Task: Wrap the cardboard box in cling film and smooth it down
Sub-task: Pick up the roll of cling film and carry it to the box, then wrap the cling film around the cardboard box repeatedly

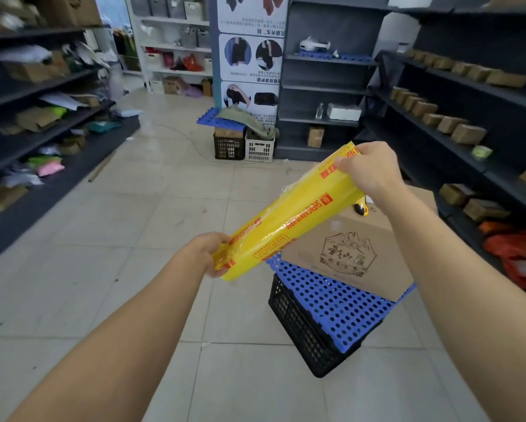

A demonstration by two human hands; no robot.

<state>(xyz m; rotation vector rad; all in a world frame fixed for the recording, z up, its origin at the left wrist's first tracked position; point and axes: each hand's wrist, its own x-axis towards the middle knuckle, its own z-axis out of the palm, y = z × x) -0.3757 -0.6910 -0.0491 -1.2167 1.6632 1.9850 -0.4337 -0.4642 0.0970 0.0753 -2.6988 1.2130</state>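
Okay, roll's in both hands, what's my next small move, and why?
Probably pull the film's edge free of the roll. The left hand and right hand grip its two ends in the air above the box, and no film lies on the box yet.

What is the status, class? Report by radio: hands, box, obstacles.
Left hand grips near end of cling film roll, right hand the far end. Cardboard box bare, on blue perforated board. Small yellow tool lies on box top.
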